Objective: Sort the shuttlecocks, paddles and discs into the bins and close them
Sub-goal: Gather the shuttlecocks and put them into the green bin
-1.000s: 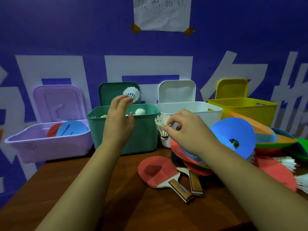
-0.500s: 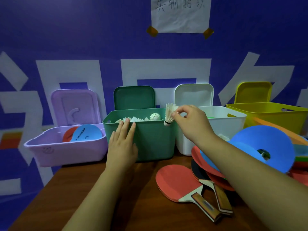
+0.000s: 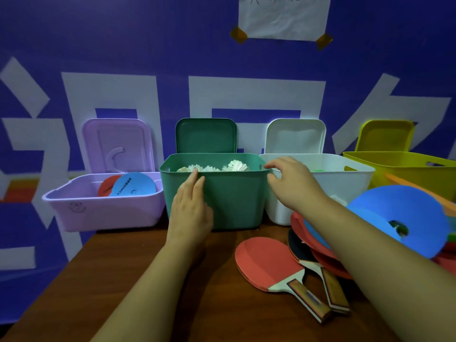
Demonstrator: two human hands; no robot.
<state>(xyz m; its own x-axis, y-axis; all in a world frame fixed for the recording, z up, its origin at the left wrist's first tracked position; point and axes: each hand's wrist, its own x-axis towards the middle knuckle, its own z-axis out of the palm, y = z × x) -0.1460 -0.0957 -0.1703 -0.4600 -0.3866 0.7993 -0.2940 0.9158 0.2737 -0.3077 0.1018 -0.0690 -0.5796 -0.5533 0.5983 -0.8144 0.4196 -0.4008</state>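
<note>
The bare left forearm (image 3: 170,275) and right forearm (image 3: 365,245) reach forward from the lower edge of the view. The left grip (image 3: 190,206) has straight fingers pressed together, pointing up, with its back to the camera. The right grip (image 3: 292,186) sits slightly higher, palm down, its fingers loosely curled and holding nothing.

Left hand (image 3: 190,213) in shot, bare, and the left forearm (image 3: 153,292) behind it is bare too, uncovered right down to the lower edge of the picture. Over to the right hand (image 3: 293,186), same story: bare, and the right forearm (image 3: 382,255) is uncovered all the way out to the bottom right corner. The fingers (image 3: 193,180) are plain skin on both sides, and the nails are too blurred in this dim bluish light to describe.
</note>
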